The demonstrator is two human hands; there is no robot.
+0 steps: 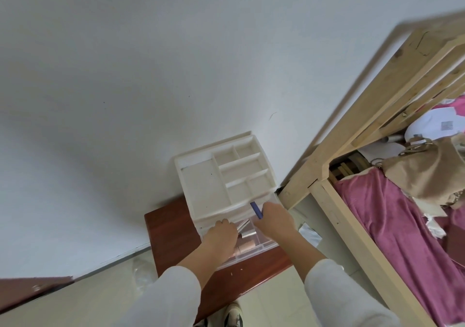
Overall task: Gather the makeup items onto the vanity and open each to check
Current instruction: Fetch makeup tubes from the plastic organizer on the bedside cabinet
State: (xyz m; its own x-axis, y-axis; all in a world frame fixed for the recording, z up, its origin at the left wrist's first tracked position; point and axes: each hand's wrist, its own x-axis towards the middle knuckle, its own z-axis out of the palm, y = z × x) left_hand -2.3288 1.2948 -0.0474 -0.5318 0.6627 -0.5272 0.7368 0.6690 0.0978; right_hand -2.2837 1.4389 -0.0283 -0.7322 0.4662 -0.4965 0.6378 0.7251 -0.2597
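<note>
Right hand [275,217] pinches a blue pencil [256,209] above the organizer's pulled-out clear drawer [254,255]. Left hand [221,236] is in the drawer with fingers curled; I cannot tell whether it holds anything. Silver tubes [247,233] and a copper tube [246,247] lie in the drawer. The organizer [201,183] backs onto the wall. A strip of tabletop [173,238] shows to the organizer's left, and a bed frame [314,170] stands close on its right.

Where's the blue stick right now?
Head view, lower centre: the blue stick is pinched in the right hand, over the open clear drawer at the front of the white organizer.
</note>
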